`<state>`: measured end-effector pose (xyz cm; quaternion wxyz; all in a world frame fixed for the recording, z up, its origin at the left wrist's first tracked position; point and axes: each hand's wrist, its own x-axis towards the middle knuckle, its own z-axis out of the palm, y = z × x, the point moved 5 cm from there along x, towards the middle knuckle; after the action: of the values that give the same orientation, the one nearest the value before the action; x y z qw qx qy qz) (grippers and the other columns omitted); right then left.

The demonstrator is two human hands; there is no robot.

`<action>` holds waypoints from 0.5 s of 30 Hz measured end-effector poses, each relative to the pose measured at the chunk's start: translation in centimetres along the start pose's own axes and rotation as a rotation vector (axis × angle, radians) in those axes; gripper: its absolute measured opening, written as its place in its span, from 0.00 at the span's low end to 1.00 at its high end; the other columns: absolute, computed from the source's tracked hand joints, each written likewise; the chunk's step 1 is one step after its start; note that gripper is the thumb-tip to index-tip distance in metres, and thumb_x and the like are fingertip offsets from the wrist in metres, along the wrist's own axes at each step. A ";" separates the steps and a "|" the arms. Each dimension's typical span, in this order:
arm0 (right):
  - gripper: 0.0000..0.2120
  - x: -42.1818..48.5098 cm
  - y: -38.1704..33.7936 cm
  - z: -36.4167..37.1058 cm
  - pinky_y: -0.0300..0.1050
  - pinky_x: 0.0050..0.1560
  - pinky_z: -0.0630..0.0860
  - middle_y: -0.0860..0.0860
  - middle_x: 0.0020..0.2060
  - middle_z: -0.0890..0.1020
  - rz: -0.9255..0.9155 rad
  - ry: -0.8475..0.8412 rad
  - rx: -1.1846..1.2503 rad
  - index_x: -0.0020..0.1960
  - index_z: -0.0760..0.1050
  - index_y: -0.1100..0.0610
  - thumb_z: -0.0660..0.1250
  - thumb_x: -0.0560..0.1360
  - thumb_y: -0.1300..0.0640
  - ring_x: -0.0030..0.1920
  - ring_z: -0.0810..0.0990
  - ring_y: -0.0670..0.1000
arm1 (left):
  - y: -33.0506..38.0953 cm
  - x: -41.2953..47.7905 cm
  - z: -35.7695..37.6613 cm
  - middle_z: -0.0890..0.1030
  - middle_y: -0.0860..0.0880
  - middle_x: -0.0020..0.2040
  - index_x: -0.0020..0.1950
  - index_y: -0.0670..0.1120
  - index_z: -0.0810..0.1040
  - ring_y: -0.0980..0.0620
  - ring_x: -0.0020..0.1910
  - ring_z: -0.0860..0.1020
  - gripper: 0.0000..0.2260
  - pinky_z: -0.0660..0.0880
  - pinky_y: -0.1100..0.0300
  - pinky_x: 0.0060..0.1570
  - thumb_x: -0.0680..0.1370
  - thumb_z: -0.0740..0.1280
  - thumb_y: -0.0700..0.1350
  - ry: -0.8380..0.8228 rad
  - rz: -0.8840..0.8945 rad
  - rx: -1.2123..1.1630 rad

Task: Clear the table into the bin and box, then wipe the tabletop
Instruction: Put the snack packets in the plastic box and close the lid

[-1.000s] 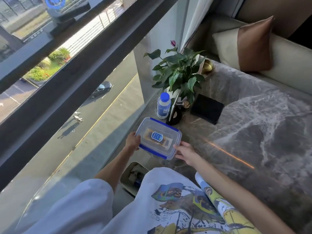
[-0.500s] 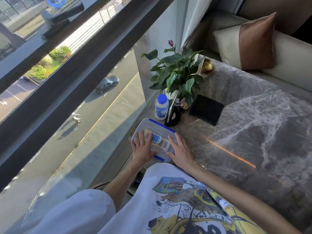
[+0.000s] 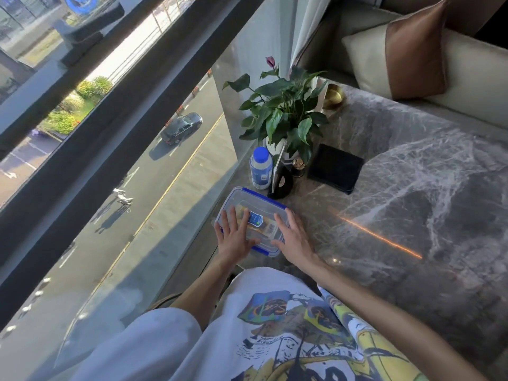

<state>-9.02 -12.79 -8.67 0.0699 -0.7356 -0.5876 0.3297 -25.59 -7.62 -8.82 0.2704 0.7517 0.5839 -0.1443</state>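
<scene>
A clear plastic box (image 3: 257, 204) with a blue-rimmed lid sits at the near left corner of the grey marble table (image 3: 412, 215). Something yellow shows through the lid. My left hand (image 3: 235, 235) lies flat on the lid's left side, fingers spread. My right hand (image 3: 292, 237) presses flat on the lid's right edge, fingers also apart. A small bottle (image 3: 260, 167) with a blue cap stands just behind the box.
A potted green plant (image 3: 283, 114), a dark rounded object (image 3: 283, 181) and a black square pad (image 3: 335, 167) stand behind the box. A brass bowl (image 3: 334, 96) sits at the far edge. A sofa cushion (image 3: 398, 50) lies beyond. Floor-to-ceiling glass runs along the left.
A second ago both hands held the box by its sides above the table edge. The box now rests on the table and both palms lie flat on the lid.
</scene>
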 end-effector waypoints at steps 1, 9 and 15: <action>0.38 0.0 0.0 0.0 0.50 0.76 0.53 0.54 0.79 0.46 0.001 0.002 0.001 0.79 0.52 0.51 0.69 0.76 0.52 0.79 0.46 0.57 | 0.0 0.0 0.0 0.32 0.45 0.78 0.78 0.57 0.36 0.42 0.75 0.28 0.38 0.33 0.40 0.74 0.78 0.59 0.61 -0.002 0.001 0.000; 0.38 0.0 -0.4 -0.3 0.49 0.76 0.55 0.54 0.79 0.48 0.035 0.022 0.016 0.78 0.53 0.51 0.70 0.75 0.53 0.78 0.47 0.55 | -0.4 0.3 0.4 0.32 0.43 0.78 0.78 0.56 0.38 0.40 0.75 0.29 0.39 0.33 0.40 0.73 0.77 0.60 0.62 0.001 0.020 -0.014; 0.38 0.0 -0.4 -0.1 0.50 0.76 0.58 0.52 0.79 0.47 0.061 0.029 0.027 0.78 0.53 0.49 0.70 0.75 0.54 0.78 0.48 0.54 | -0.7 0.5 0.7 0.33 0.43 0.78 0.79 0.56 0.38 0.40 0.75 0.29 0.39 0.32 0.41 0.72 0.77 0.59 0.64 0.035 0.039 -0.022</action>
<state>-9.35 -12.61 -8.42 0.0781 -0.7569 -0.5592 0.3291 -26.08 -7.54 -9.83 0.2710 0.7626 0.5752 -0.1194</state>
